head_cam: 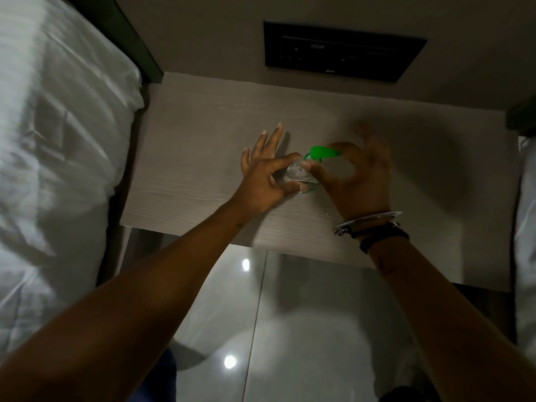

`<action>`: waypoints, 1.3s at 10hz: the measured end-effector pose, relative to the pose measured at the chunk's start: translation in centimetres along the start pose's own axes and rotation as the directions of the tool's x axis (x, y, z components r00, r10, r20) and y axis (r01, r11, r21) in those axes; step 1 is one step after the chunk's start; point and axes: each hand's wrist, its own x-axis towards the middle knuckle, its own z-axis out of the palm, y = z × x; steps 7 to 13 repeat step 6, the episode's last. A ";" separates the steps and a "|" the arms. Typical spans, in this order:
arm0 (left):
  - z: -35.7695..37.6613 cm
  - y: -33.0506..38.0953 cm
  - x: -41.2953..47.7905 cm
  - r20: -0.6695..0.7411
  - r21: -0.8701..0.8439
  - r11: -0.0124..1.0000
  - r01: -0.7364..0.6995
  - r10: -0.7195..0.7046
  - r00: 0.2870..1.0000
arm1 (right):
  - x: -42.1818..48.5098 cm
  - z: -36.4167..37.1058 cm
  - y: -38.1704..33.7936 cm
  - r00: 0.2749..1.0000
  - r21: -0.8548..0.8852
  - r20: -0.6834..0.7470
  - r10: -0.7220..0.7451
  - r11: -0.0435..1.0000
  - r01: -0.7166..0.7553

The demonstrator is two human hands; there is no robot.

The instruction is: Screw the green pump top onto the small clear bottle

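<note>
A small clear bottle (295, 174) stands on the pale wooden table (188, 158) near its middle. My left hand (266, 175) pinches the bottle between thumb and forefinger, the other fingers spread out. The green pump top (323, 152) sits over the bottle's right side. My right hand (359, 175) holds the pump top with thumb and forefinger; this hand is blurred. Whether the pump's thread is seated on the bottle's neck is hidden by the fingers.
A white bed (58, 140) runs along the left edge of the table. On the wall behind hangs a black switch panel (342, 52). Glossy floor tiles (290, 329) lie below the table's front edge. More white bedding (526, 227) shows at the far right.
</note>
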 end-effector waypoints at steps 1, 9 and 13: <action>-0.1 -0.1 0.0 -0.007 -0.019 1.000 -0.004 0.004 1.000 | 0.3 -0.2 -0.8 0.996 -0.091 -0.040 -0.085 0.993 0.081; -0.6 -0.5 -0.1 0.024 0.047 0.998 0.039 -0.040 0.999 | -1.3 -1.2 -2.5 0.985 -0.318 -0.152 -0.087 0.948 0.035; -0.6 -0.5 -0.1 0.024 0.047 0.998 0.039 -0.040 0.999 | -1.3 -1.2 -2.5 0.985 -0.318 -0.152 -0.087 0.948 0.035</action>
